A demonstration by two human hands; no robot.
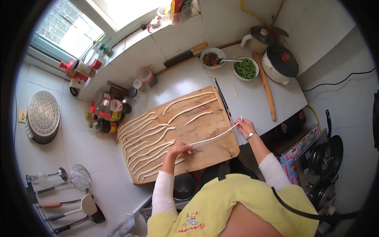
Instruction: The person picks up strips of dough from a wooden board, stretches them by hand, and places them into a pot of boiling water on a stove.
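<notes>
A thin rope of dough [214,138] stretches between my two hands above the right part of a wooden board [204,161]. My left hand [180,148] pinches its left end, low over the middle of the board. At the other end, my right hand [245,126] grips the strand just past the board's right edge, with a short tip sticking out above the fingers. Several dough ropes [148,137] lie side by side on the board's left half. Toward the back rest two longer ropes [192,108] and a shorter piece [198,118].
Dark chopsticks [222,97] lie along the board's right edge. Behind are a bowl of green beans [245,69], a bowl of sauce with a spoon [212,58], a rolling pin [266,89] and a lidded electric pot [279,65]. Bottles and jars [109,114] crowd the left; a cleaver [180,59] leans behind.
</notes>
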